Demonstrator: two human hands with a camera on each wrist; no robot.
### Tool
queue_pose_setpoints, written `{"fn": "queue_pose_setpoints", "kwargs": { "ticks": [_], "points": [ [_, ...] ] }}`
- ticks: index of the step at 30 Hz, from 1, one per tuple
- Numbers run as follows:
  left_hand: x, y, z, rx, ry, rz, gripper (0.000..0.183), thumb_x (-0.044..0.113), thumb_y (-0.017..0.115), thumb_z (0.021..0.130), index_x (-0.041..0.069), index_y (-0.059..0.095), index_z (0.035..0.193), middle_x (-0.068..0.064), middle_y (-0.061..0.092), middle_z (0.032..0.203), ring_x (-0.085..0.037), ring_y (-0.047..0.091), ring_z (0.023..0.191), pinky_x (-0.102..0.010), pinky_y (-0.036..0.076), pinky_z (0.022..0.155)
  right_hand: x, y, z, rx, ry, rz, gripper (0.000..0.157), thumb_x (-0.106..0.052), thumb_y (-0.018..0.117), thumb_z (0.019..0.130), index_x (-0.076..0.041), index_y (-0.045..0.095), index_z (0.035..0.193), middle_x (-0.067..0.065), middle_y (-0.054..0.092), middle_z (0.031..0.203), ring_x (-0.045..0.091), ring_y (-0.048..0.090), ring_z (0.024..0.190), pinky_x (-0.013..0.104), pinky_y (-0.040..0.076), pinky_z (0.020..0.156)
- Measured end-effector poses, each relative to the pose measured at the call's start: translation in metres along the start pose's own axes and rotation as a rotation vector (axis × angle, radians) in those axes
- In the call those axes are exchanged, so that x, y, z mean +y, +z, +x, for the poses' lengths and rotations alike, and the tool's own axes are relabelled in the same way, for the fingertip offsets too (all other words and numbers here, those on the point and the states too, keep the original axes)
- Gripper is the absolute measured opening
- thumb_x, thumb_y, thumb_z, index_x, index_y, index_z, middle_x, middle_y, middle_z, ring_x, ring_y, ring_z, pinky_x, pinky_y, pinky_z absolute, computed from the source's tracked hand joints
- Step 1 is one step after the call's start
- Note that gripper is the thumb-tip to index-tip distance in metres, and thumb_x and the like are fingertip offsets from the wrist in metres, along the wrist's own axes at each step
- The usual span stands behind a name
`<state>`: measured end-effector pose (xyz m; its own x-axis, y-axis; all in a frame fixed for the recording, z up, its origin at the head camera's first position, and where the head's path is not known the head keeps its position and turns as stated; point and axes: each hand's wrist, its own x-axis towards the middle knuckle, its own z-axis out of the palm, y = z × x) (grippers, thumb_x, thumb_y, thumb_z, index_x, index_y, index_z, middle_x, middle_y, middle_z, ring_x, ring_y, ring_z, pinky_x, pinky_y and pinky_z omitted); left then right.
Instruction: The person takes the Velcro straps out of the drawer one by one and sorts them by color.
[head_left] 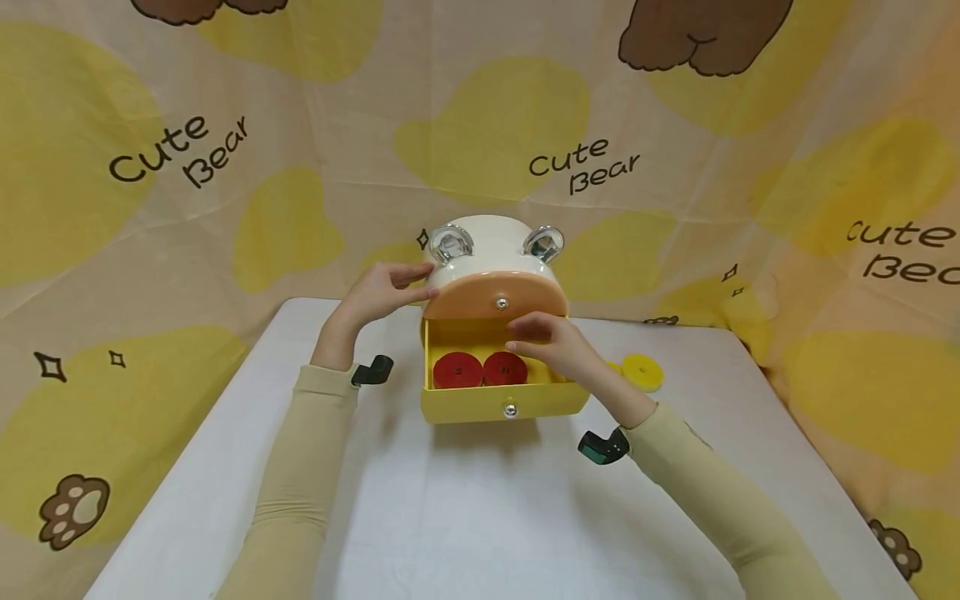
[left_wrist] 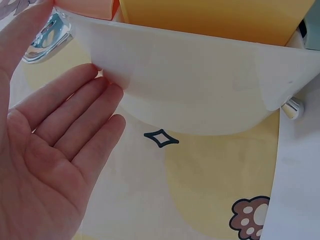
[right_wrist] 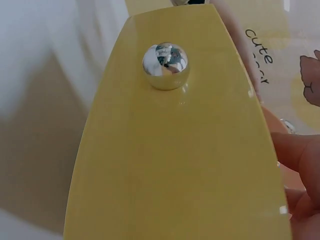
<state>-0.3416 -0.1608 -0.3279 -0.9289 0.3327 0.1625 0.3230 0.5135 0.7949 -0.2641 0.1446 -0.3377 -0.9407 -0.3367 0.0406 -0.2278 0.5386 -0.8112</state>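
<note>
- The left hand [head_left: 378, 293] is at the left side of a white box [head_left: 487, 237]; its grip is spread, the fingers nearly straight with their tips at the box wall, and the thumb reaches to the edge of the peach front [head_left: 465, 296].
- The left wrist view shows that palm facing the camera, with nothing held in it.
- The right hand [head_left: 558, 343] is above the right part of the yellow drawer [head_left: 465, 407]; its grip is spread, with a gap between the thumb and the slightly bent fingers and nothing seen between them.
- In the right wrist view the drawer front covers part of that hand.
- The white box stands upright on the white worktop [head_left: 465, 517], near the patterned cloth [head_left: 360, 150] behind it.
- The yellow drawer stands out from the lower part of the box, below the peach front, with a round silver knob [head_left: 511, 411] on its face.
- Inside the drawer are a red disc [head_left: 458, 370] on the left and a second red disc [head_left: 506, 368] just beside it, nearer the right hand.
- What lies in the drawer's right end is too indistinct to tell.
- A yellow disc [head_left: 642, 372] lies on the worktop to the right of the box, just beyond the right forearm.
- Two silver ears, left [head_left: 450, 244] and right [head_left: 543, 244], stick out near the top of the box.
</note>
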Motion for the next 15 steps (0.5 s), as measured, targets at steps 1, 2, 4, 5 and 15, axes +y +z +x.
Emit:
{"fn": "queue_pose_setpoints", "kwargs": {
  "ticks": [1, 2, 4, 5, 15],
  "points": [
    [0.0, 0.0, 0.0, -0.001, 0.0, -0.001, 0.069, 0.056, 0.073, 0.074, 0.026, 0.056, 0.133, 0.001, 0.055, 0.137, -0.023, 0.052, 0.126, -0.044, 0.045, 0.102, 0.001, 0.001, 0.002, -0.012, 0.007, 0.009, 0.037, -0.025, 0.071, 0.086, -0.009, 0.064, 0.118, 0.009, 0.065, 0.119, 0.026, 0.057, 0.116, 0.044, 0.041, 0.105],
    [0.0, 0.0, 0.0, 0.002, -0.002, 0.0, 0.068, 0.057, 0.073, 0.074, 0.026, 0.057, 0.133, 0.002, 0.056, 0.136, -0.022, 0.053, 0.126, -0.043, 0.045, 0.102, 0.002, 0.002, 0.003, -0.025, 0.017, 0.021, 0.037, -0.025, 0.071, 0.086, -0.008, 0.063, 0.118, 0.01, 0.064, 0.12, 0.027, 0.056, 0.117, 0.043, 0.041, 0.106],
    [0.0, 0.001, 0.0, 0.0, 0.001, -0.002, 0.069, 0.057, 0.073, 0.074, 0.026, 0.057, 0.133, 0.002, 0.056, 0.136, -0.022, 0.053, 0.126, -0.043, 0.045, 0.102, 0.004, 0.003, 0.006, -0.05, 0.047, 0.039, 0.038, -0.024, 0.071, 0.086, -0.008, 0.062, 0.119, 0.01, 0.063, 0.122, 0.028, 0.055, 0.118, 0.043, 0.041, 0.106],
    [0.0, 0.001, 0.0, -0.001, 0.002, -0.004, 0.069, 0.057, 0.073, 0.074, 0.026, 0.057, 0.133, 0.002, 0.056, 0.136, -0.022, 0.053, 0.126, -0.043, 0.045, 0.102, 0.004, 0.004, 0.007, -0.065, 0.062, 0.048, 0.039, -0.023, 0.071, 0.086, -0.007, 0.062, 0.12, 0.011, 0.062, 0.123, 0.028, 0.054, 0.119, 0.043, 0.041, 0.106],
    [-0.001, 0.0, 0.0, -0.003, -0.002, -0.022, 0.069, 0.058, 0.073, 0.073, 0.027, 0.057, 0.132, 0.003, 0.056, 0.136, -0.021, 0.053, 0.126, -0.042, 0.046, 0.102, 0.009, 0.004, 0.012, -0.214, 0.194, 0.088, 0.048, -0.02, 0.071, 0.086, -0.005, 0.055, 0.128, 0.016, 0.055, 0.133, 0.033, 0.049, 0.126, 0.043, 0.043, 0.104]
  ]
}}
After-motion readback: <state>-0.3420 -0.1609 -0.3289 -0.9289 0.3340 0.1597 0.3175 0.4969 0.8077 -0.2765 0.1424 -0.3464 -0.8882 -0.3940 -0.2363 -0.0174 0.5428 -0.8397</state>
